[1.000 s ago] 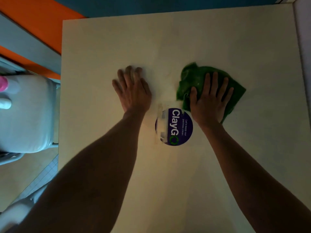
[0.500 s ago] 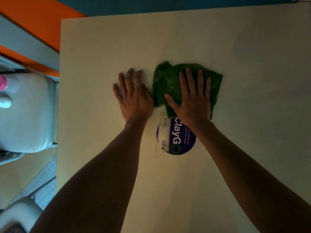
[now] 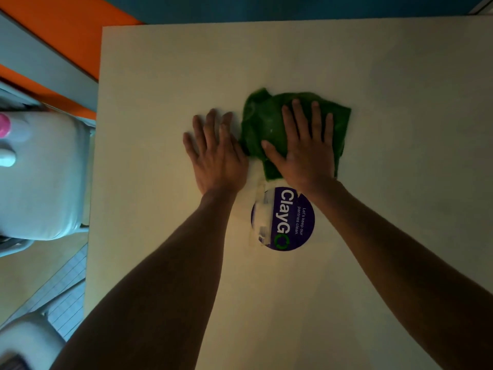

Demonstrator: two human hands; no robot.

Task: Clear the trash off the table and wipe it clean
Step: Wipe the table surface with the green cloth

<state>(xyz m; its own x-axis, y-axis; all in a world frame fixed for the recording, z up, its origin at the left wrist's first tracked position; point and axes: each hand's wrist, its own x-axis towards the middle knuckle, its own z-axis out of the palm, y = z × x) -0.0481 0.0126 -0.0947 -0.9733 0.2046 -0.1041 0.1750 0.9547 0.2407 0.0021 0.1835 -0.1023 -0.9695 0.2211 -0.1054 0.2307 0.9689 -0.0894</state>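
A green cloth (image 3: 262, 124) lies crumpled on the white table (image 3: 400, 76), near its middle. My right hand (image 3: 304, 145) presses flat on the cloth with its fingers straight and spread. My left hand (image 3: 216, 153) rests flat on the bare tabletop just left of the cloth, fingers straight, touching or almost touching the cloth's left edge. No trash shows on the table.
A round purple ClayGO sticker (image 3: 286, 218) with a torn white patch is stuck to the table just below my hands. A white chair (image 3: 40, 177) stands left of the table, holding a pink-capped item (image 3: 4, 125). An orange and teal wall runs along the far edge.
My right hand slid the green cloth leftward across the table until it met my left hand, then held about there. My left hand stayed flat in place.
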